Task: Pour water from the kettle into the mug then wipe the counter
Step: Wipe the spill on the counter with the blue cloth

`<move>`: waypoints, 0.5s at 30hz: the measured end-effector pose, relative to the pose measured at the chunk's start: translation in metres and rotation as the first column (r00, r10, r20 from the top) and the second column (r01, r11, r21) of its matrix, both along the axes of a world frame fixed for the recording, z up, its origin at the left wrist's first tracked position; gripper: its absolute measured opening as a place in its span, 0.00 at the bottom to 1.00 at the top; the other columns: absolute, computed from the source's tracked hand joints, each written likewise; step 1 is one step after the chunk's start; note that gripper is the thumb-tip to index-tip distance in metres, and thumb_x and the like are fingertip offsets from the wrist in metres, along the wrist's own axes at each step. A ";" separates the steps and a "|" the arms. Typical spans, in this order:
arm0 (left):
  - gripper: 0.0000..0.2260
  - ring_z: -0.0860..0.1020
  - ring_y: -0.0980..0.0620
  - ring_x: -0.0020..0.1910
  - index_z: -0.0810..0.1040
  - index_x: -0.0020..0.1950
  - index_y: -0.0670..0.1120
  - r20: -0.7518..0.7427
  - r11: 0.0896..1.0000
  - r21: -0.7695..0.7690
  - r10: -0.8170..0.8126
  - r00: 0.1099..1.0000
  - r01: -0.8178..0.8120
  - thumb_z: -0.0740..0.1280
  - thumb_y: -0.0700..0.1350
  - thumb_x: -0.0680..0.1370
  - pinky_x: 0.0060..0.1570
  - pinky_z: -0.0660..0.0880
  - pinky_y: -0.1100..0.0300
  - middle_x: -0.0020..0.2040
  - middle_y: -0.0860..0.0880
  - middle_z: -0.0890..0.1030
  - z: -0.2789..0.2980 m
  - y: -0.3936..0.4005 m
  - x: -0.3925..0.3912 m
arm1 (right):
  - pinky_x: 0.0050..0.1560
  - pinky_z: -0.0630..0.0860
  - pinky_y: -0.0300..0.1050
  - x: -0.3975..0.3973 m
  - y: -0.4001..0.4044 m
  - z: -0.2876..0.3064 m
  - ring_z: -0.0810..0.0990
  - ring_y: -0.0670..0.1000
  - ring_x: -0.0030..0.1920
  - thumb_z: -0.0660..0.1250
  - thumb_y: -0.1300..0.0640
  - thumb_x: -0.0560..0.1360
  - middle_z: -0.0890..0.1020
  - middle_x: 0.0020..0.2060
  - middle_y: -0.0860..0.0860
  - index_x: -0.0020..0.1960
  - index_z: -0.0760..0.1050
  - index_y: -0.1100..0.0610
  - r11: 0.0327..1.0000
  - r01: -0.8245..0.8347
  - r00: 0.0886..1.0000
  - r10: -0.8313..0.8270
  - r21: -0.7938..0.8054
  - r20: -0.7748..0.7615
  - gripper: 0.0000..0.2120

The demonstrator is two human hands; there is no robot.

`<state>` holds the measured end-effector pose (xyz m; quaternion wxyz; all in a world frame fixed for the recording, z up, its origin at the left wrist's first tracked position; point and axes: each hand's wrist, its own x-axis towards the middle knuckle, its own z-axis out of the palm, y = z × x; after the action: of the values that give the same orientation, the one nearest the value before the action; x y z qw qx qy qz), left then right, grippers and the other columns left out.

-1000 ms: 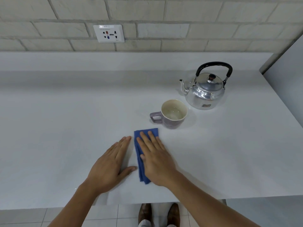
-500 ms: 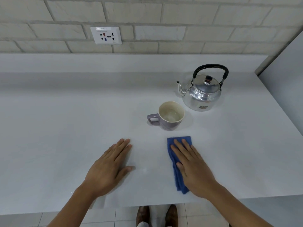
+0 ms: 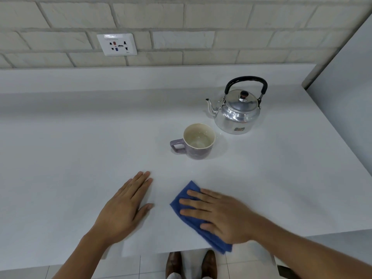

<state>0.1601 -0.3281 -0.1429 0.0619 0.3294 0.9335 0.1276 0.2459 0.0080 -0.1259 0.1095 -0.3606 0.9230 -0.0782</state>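
Observation:
A shiny metal kettle [image 3: 237, 113] with a black handle stands upright at the back right of the white counter [image 3: 80, 150]. In front of it and to its left sits a purple mug [image 3: 198, 140] with a cream inside, its handle pointing left; water lies in its bottom. My right hand [image 3: 219, 214] presses flat on a folded blue cloth [image 3: 187, 198] near the counter's front edge, fingers pointing left, with one cloth corner hanging past the edge. My left hand [image 3: 124, 208] rests flat on the counter, fingers apart, holding nothing, just left of the cloth.
A brick wall with a white power socket [image 3: 116, 44] rises behind the counter. A grey panel [image 3: 346, 97] bounds the counter on the right. Below the front edge are tiled floor and my brown shoes [image 3: 191, 262].
My right hand slid the blue cloth to the right, then back towards the front edge while turning so the fingers point left. The left hand stayed in place.

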 end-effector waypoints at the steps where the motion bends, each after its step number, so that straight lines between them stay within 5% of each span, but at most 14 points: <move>1: 0.31 0.47 0.57 0.84 0.52 0.85 0.52 0.003 1.000 0.003 0.003 1.000 -0.003 0.52 0.63 0.85 0.81 0.48 0.58 0.86 0.55 0.50 0.001 0.001 0.001 | 0.79 0.46 0.51 -0.004 0.015 0.001 0.43 0.47 0.82 0.52 0.45 0.86 0.49 0.82 0.41 0.82 0.47 0.44 1.000 -0.018 1.000 0.018 0.008 0.006 0.27; 9: 0.30 0.51 0.56 0.84 0.60 0.83 0.50 0.053 0.995 0.076 0.063 0.997 -0.067 0.53 0.62 0.84 0.82 0.53 0.55 0.85 0.55 0.56 0.011 0.012 0.004 | 0.80 0.52 0.53 -0.050 0.058 0.020 0.44 0.46 0.82 0.51 0.42 0.85 0.52 0.82 0.42 0.82 0.52 0.43 0.999 -0.019 0.999 0.021 0.041 -0.049 0.26; 12: 0.26 0.63 0.51 0.81 0.70 0.78 0.48 0.106 0.965 0.189 0.163 0.981 -0.180 0.60 0.59 0.83 0.79 0.63 0.50 0.80 0.53 0.69 0.022 0.034 0.007 | 0.78 0.57 0.48 -0.042 0.055 0.027 0.52 0.44 0.81 0.56 0.45 0.84 0.61 0.80 0.42 0.78 0.64 0.45 0.963 0.199 0.979 -0.204 -0.181 -0.008 0.23; 15: 0.18 0.74 0.48 0.72 0.78 0.72 0.46 0.160 0.926 0.284 0.208 0.965 -0.247 0.69 0.48 0.82 0.73 0.68 0.56 0.72 0.50 0.78 0.028 0.064 0.007 | 0.71 0.69 0.44 -0.028 0.058 0.034 0.69 0.43 0.71 0.63 0.54 0.82 0.74 0.70 0.43 0.70 0.74 0.49 0.795 0.446 0.872 -0.489 -0.412 0.002 0.17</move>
<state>0.1674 -0.2641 -0.1151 0.0549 0.2155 0.9291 0.2955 0.2182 0.0664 -0.0915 -0.0373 -0.1394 0.9518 -0.2705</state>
